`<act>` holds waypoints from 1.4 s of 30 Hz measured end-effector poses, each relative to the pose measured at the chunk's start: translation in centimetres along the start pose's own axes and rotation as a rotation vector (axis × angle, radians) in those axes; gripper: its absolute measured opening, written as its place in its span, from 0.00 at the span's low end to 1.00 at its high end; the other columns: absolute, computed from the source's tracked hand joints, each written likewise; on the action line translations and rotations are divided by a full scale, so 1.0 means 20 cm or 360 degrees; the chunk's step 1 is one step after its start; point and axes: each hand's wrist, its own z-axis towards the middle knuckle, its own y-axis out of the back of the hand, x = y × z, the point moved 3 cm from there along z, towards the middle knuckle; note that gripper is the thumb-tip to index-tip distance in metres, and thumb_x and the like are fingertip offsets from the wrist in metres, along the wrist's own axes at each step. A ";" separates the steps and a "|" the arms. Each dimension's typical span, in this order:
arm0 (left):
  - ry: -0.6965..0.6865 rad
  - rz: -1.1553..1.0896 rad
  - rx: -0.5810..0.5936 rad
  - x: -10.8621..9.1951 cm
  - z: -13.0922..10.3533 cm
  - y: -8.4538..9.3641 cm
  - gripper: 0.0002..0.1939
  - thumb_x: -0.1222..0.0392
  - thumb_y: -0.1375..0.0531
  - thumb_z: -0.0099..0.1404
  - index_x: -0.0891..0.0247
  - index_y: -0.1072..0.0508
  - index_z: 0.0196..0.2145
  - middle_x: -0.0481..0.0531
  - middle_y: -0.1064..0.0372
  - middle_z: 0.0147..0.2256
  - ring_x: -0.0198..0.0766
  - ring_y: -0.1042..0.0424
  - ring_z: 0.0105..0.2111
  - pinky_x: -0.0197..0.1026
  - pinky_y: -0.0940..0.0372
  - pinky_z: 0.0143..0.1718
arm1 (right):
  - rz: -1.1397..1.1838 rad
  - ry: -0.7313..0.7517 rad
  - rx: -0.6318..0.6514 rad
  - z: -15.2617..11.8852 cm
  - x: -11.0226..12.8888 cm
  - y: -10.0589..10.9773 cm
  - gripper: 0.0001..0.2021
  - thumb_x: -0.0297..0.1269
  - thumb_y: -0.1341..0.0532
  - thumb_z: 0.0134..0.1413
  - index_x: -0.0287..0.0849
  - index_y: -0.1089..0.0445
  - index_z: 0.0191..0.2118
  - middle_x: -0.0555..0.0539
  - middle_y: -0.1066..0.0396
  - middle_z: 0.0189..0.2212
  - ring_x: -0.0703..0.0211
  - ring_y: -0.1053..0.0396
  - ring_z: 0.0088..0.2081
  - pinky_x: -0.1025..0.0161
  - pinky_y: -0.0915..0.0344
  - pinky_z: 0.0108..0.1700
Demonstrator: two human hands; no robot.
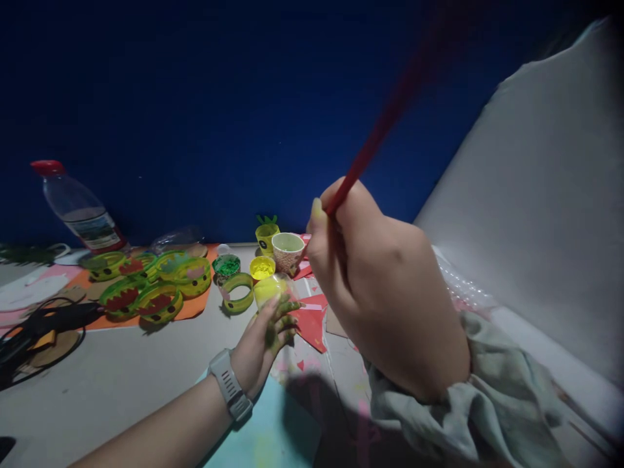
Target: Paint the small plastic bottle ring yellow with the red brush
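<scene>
My right hand (385, 279) is closed round the red handle of a paintbrush (368, 149); its tip is hidden behind my fingers. Just left of it stands a patterned paper cup (287, 253), pale green inside. My left hand (270, 328), wearing a grey watch (230, 385), has green and yellow smears on its fingers. Its thumb and fingers are around the near side of a clear plastic cup with yellow on it (269, 289). Beside that lie a green-yellow ring (238, 294), a pot of yellow paint (262, 268) and a pot of green paint (227, 265).
Several green-yellow rings with red jagged pieces (158, 304) lie on orange paper (199, 309). A red-capped bottle (85, 211) leans behind. Black tool with cord (49, 325) lies left. Red paper (312, 325) and a turquoise sheet (263, 429) are near. A white panel (536, 195) rises right.
</scene>
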 end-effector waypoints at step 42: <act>-0.0185 0.0169 0.0082 0.01 0.01 0.01 0.14 0.50 0.39 0.58 0.62 0.27 0.37 0.47 0.32 0.26 0.30 0.35 0.24 0.34 0.39 0.30 | 0.0070 -0.0031 -0.0026 0.02 -0.02 0.07 0.07 0.33 0.53 0.62 0.43 0.41 0.34 0.53 0.37 0.22 0.69 0.36 0.22 0.68 0.42 0.25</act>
